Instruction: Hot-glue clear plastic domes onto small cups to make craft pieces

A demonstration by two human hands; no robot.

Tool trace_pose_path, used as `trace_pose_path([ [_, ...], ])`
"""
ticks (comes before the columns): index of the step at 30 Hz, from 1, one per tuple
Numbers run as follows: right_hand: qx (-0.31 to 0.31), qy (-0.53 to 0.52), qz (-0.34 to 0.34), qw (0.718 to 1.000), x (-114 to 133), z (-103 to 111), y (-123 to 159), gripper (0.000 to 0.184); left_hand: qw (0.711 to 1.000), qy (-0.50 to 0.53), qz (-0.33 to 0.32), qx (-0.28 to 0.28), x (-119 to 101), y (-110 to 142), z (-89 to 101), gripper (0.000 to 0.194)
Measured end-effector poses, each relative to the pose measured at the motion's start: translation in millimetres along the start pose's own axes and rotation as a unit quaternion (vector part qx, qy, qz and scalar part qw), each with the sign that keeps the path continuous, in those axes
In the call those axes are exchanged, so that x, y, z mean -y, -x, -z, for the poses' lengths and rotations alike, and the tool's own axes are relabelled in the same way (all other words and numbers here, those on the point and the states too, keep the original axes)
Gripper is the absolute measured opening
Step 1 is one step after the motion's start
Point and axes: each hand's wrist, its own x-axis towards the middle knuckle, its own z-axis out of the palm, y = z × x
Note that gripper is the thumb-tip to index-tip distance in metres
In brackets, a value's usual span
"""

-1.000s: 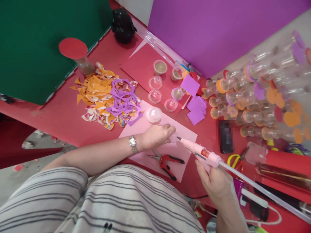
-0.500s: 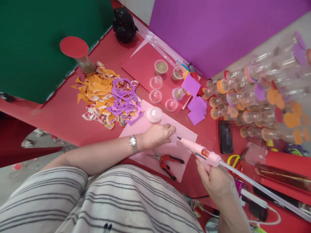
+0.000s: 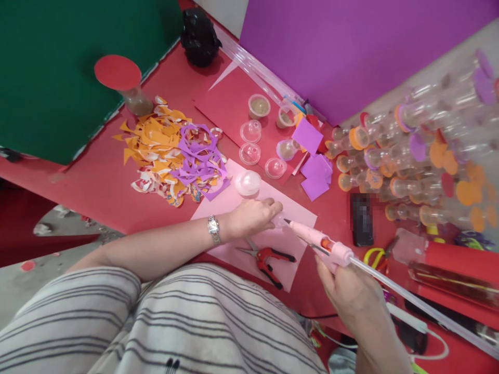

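Observation:
My right hand (image 3: 349, 291) is wrapped round the grip of a pink glue gun (image 3: 317, 239). A long clear glue stick (image 3: 413, 298) runs out of its back end. The gun's dark nozzle meets a small clear plastic lid (image 3: 279, 220), pinched in the closed fingers of my left hand (image 3: 253, 215); those fingers partly cover it. Both are above a pink sheet of paper (image 3: 302, 212). Just beyond my left hand a translucent round cup (image 3: 248, 184) rests on the sheet. Red-handled snips (image 3: 268, 255) lie spread apart nearer my body.
Orange and purple paper scraps (image 3: 163, 137) are heaped at left. Clear lids (image 3: 250, 154), filled cups (image 3: 259, 107) and purple paper squares (image 3: 307, 136) lie beyond. Clear bottle shapes (image 3: 413, 150) crowd the right, near a black phone-like object (image 3: 362, 221). A red-topped piece (image 3: 118, 72) stands far left.
Almost nothing differs. My right hand and the glue gun have shifted very slightly; the nozzle stays at the lid, and my left hand keeps its place.

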Motion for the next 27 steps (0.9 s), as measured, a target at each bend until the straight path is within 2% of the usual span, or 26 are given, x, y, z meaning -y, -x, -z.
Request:
trace_pose_path([
  [13,0.029,0.042,0.047,0.998,-3.6,12.8,-5.8,0.048,1.000,-0.003,0.003,0.000,-1.0,0.8,1.2,0.026],
  [21,0.095,0.090,0.043,0.990,-6.2,17.7,-6.9,0.047,1.000,-0.001,0.001,0.002,-1.0,-0.1,0.8,0.023],
  [27,0.085,0.081,0.058,0.991,-9.8,17.8,-9.8,0.051,1.000,0.005,-0.001,-0.003,-0.9,0.6,0.9,0.023],
])
